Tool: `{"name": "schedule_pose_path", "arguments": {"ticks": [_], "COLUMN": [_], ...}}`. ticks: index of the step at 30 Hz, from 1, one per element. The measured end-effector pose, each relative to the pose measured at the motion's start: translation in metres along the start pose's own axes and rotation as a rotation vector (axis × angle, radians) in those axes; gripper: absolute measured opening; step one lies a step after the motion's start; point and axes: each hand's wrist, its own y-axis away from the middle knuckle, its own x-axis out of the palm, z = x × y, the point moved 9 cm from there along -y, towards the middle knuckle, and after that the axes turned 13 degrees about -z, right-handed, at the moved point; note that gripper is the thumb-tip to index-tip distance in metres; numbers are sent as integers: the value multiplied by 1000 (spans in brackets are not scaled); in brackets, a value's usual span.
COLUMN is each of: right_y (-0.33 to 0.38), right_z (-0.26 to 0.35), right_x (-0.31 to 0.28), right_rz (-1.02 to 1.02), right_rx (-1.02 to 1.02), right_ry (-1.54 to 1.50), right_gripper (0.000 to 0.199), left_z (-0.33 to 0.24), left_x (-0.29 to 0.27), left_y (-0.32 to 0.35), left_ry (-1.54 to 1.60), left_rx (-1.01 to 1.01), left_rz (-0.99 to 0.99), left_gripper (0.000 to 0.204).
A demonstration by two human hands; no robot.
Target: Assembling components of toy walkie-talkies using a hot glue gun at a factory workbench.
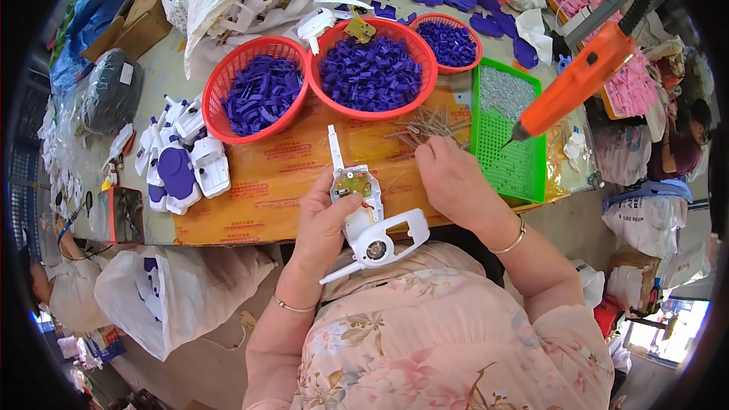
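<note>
My left hand (319, 220) is wrapped round a white plastic toy housing (389, 247), its thumb pressed on the open inside. A small circuit board (351, 184) with thin wires shows in that housing, and a round metal-looking part sits in its lower half. My right hand (454, 182) has its fingers curled at the near edge of a loose pile of thin metal rods (437, 123). Whatever its fingertips pinch is hidden. Close by on the right lies a green perforated tray (507, 171) with small silvery pieces (507, 91) in its far part.
Red baskets of purple plastic parts (370, 72) stand behind my hands. An orange electric screwdriver (573, 80) hangs over the green tray. White and purple assembled units (178, 171) are heaped at left. A white sack (250, 0) of white parts lies at the back.
</note>
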Motion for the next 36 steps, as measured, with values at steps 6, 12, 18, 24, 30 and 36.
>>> {"name": "schedule_pose_path", "arguments": {"ticks": [6,12,18,24,30,36], "right_y": [-13,-19,-21,-16,-14,-19], "right_z": [-4,-8,-4,-13,-18,-14], "right_x": [-19,10,26,33,25,18], "right_rz": [-165,67,208,105,35,93], "right_rx": [164,516,465,559,651,464], "right_ry": [-668,-1306,-1336,-1313,-1387,-1220], "right_gripper": [6,7,5,7,5,6], "left_z": [8,9,17,20,18,18], "left_x": [7,28,31,34,33,32], "left_y": [-3,1,0,0,0,0], "left_ry": [46,-20,-63,-46,-56,-60], "left_rx": [-51,-65,-119,-149,-141,-121], "left_rz": [23,105,98,99,83,79], "left_gripper": [43,42,40,41,42,41]}}
